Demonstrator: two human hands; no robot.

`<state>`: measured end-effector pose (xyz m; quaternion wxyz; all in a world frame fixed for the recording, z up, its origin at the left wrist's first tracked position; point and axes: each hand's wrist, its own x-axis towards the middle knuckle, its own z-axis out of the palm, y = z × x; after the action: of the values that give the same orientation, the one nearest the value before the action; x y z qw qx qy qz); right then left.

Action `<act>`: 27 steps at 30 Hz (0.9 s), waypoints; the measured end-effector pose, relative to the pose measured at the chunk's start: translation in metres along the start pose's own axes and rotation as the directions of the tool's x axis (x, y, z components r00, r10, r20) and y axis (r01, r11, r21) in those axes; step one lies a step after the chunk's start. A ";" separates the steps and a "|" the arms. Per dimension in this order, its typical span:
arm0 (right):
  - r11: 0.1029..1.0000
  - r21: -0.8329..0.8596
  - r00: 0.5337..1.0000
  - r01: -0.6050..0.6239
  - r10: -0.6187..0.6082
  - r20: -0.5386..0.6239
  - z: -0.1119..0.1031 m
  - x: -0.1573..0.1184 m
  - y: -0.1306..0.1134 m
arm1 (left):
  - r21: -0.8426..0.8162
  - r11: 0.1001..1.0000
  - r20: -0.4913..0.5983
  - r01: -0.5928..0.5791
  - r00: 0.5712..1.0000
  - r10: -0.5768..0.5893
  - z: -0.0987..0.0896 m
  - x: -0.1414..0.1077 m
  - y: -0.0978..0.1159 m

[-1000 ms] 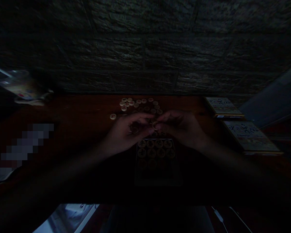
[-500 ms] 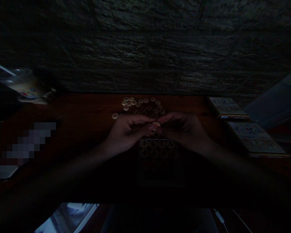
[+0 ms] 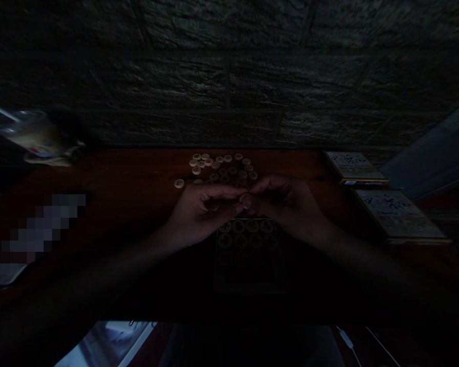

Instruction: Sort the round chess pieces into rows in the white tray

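My left hand [image 3: 199, 211] and my right hand [image 3: 292, 204] meet at the fingertips above the table, in dim light. Both are closed in a pinch on one round xiangqi piece [image 3: 246, 207]; only a pale sliver of it shows between the thumbs. Just below them lies a dark, shallow box [image 3: 215, 278] with rows of xiangqi pieces [image 3: 240, 226] in it, dark characters facing up. Its near part is too dark to make out. Beyond my fingers, several loose xiangqi pieces [image 3: 215, 165] are scattered on the wood, some marked in red.
Two flat printed boxes [image 3: 355, 167] [image 3: 403, 214] lie at the right of the wooden table [image 3: 137, 173]. A plastic cup [image 3: 34, 135] with a straw stands at the far left. A stone wall [image 3: 229, 86] rises behind the table. A blurred-out object [image 3: 46, 224] lies on the left.
The red-marked face of the held piece showed between my fingers before; my right fingers now cover most of it. The whole view has shifted slightly.
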<state>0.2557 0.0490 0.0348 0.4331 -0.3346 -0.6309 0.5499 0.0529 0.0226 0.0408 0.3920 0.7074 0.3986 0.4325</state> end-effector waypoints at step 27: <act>0.982 -0.118 0.989 0.145 -0.142 0.035 0.001 -0.003 0.006 | -0.306 0.936 -0.045 0.172 0.980 -0.194 0.002 -0.001 -0.003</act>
<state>0.2559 0.0472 0.0282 0.4424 -0.3063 -0.6910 0.4828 0.0534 0.0225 0.0373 0.5186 0.5827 0.4064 0.4757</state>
